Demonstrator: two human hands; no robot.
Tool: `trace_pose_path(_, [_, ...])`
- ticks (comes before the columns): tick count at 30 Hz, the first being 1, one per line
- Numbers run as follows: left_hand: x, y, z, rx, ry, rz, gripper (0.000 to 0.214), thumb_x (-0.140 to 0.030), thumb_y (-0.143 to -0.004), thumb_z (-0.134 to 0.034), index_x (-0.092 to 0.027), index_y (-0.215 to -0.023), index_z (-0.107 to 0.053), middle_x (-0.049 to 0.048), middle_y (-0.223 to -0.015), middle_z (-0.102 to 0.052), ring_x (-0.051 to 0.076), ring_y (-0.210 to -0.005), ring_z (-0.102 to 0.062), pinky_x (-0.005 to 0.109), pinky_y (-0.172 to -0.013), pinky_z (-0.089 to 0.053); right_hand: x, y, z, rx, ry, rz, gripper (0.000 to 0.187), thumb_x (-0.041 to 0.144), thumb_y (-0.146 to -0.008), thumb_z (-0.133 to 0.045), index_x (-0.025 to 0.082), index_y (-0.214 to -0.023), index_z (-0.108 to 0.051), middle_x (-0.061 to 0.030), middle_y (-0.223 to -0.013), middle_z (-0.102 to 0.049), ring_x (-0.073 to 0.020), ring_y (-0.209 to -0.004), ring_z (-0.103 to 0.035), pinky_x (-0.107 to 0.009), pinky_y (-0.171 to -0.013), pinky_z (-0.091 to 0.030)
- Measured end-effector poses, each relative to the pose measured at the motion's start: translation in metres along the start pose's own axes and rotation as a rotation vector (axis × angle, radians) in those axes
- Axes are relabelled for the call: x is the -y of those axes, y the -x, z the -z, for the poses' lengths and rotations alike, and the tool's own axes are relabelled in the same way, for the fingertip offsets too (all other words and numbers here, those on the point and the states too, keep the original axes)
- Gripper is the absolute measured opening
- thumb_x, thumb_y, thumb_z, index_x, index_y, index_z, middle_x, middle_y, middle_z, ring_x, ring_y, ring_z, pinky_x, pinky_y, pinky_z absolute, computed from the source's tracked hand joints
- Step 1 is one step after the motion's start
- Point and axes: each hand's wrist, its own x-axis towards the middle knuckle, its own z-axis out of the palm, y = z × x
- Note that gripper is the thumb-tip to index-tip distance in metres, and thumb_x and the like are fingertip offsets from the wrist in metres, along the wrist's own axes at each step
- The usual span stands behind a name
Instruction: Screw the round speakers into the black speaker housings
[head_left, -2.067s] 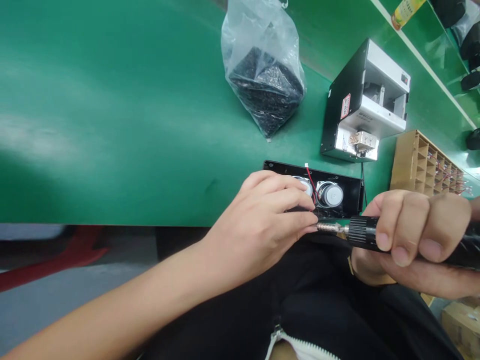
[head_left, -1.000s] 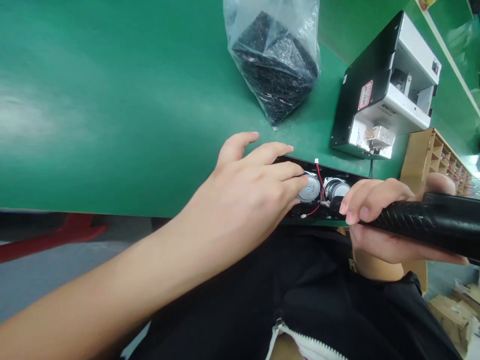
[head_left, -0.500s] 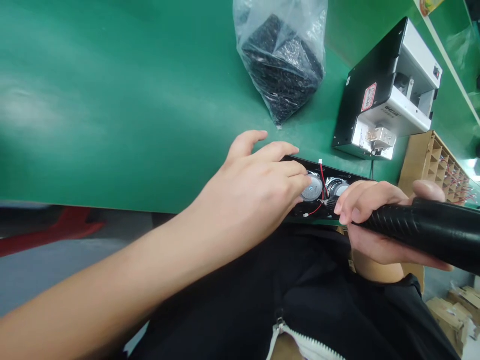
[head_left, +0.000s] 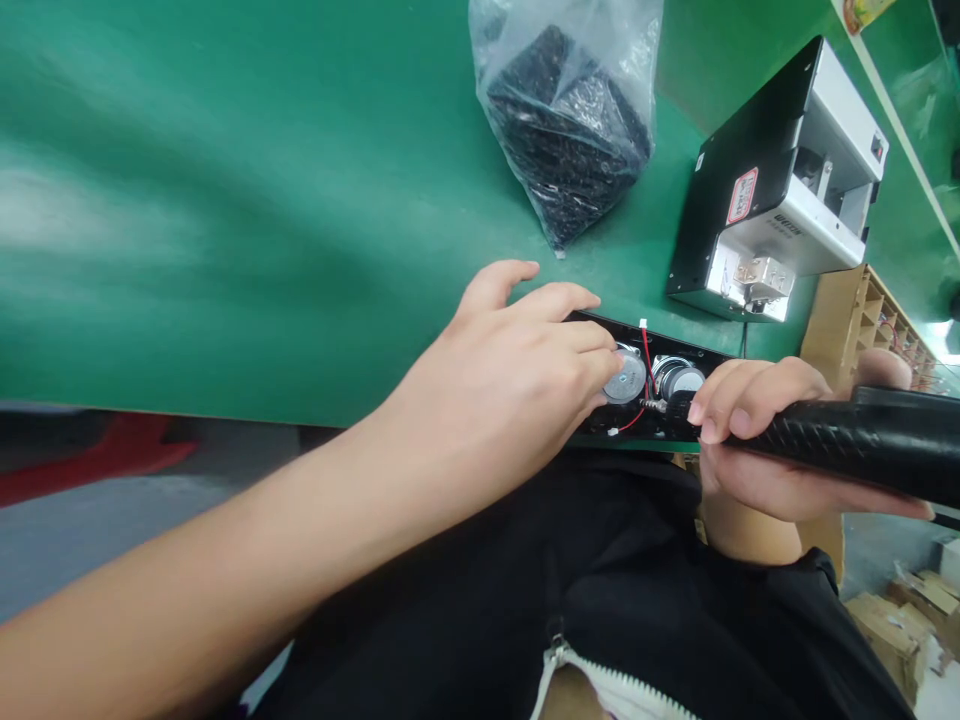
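Note:
A long black panel (head_left: 701, 353) lies along the table's near edge, fitted with round speakers. One silver speaker (head_left: 627, 378) sits by my left fingertips, and a second speaker (head_left: 681, 378) is just to its right. Thin red wires (head_left: 647, 350) with white plugs run between them. My left hand (head_left: 529, 365) lies over the panel's left part, fingers spread; its fingertips are partly hidden. My right hand (head_left: 757, 410) is wrapped around a black electric screwdriver (head_left: 840, 432), held nearly level. The screwdriver's tip points left at the panel between the speakers; whether it touches a screw I cannot tell.
Beyond my hands a clear plastic bag (head_left: 566, 130) of small black parts rests on the green table (head_left: 262, 200). A black and silver machine (head_left: 780, 190) stands at the right, with a cardboard divider box (head_left: 844, 310) holding wired parts beside it. Cartons (head_left: 892, 620) lie lower right.
My right hand and the screwdriver have shifted slightly right, and the screwdriver's rear has tilted up a little. My left hand keeps its place on the panel.

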Motion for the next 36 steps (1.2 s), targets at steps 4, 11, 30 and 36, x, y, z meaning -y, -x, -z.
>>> trace_pose_path(4, [0.001, 0.0, -0.001, -0.011, -0.015, -0.009, 0.029, -0.029, -0.122, -0.059, -0.033, -0.112, -0.086, 0.0018, -0.119, -0.096, 0.039, -0.148, -0.074, 0.071, -0.146, -0.038, 0.019, -0.01, -0.008, 0.064, 0.141, -0.324, 0.066, 0.069, -0.095, -0.104, 0.043, -0.15, -0.079, 0.0049, -0.085, -0.07, -0.0254, -0.065, -0.077, -0.04, -0.052, -0.068])
trace_pose_path(11, [0.001, 0.002, 0.0, -0.01, -0.083, -0.036, 0.031, -0.03, -0.125, -0.056, -0.032, -0.115, -0.085, 0.0014, -0.12, -0.096, 0.038, -0.149, -0.074, 0.071, -0.145, -0.039, 0.016, -0.003, -0.01, 0.001, 0.118, -0.249, 0.069, 0.085, -0.099, -0.093, 0.043, -0.152, -0.078, 0.0051, -0.084, -0.069, -0.0247, -0.064, -0.076, -0.04, -0.052, -0.068])
trace_pose_path(30, [0.0, -0.002, 0.001, 0.013, 0.018, 0.013, 0.024, -0.026, -0.117, -0.066, -0.032, -0.11, -0.088, 0.0024, -0.122, -0.098, 0.039, -0.147, -0.078, 0.068, -0.147, -0.038, -0.026, 0.012, -0.023, 0.083, -0.199, 0.349, 0.041, 0.03, -0.108, -0.095, 0.03, -0.145, -0.078, 0.01, -0.085, -0.083, -0.008, -0.042, -0.06, -0.022, -0.045, -0.064])
trace_pose_path(36, [0.002, -0.003, 0.001, 0.037, 0.029, 0.017, 0.023, -0.03, -0.117, -0.065, -0.031, -0.11, -0.087, 0.0036, -0.122, -0.097, 0.039, -0.145, -0.077, 0.069, -0.147, -0.038, -0.018, 0.014, -0.017, 0.188, -0.179, 0.335, 0.028, 0.056, -0.119, -0.075, 0.031, -0.132, -0.073, 0.0056, -0.087, -0.081, -0.0132, -0.056, -0.072, -0.028, -0.051, -0.068])
